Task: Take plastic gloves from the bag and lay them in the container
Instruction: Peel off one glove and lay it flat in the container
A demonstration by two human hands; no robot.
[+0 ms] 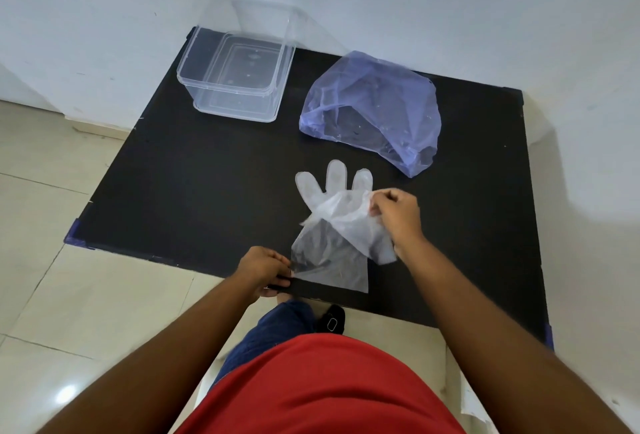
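Clear plastic gloves (pixel 337 222) lie near the front edge of the black table (pixel 194 177), fingers pointing away from me. My left hand (pixel 265 269) pinches the cuff corner at the table's front edge. My right hand (pixel 396 215) grips a fold of glove film on the right side and lifts it. The translucent blue bag (pixel 374 104) lies crumpled at the back right, its mouth facing me. The clear rectangular container (pixel 239 68) stands open at the back left, with nothing visible inside.
A white wall rises behind the table. Pale floor tiles (pixel 52 212) spread to the left. Blue tape marks the table's corners. My foot in a black sandal (pixel 332 319) shows below the front edge.
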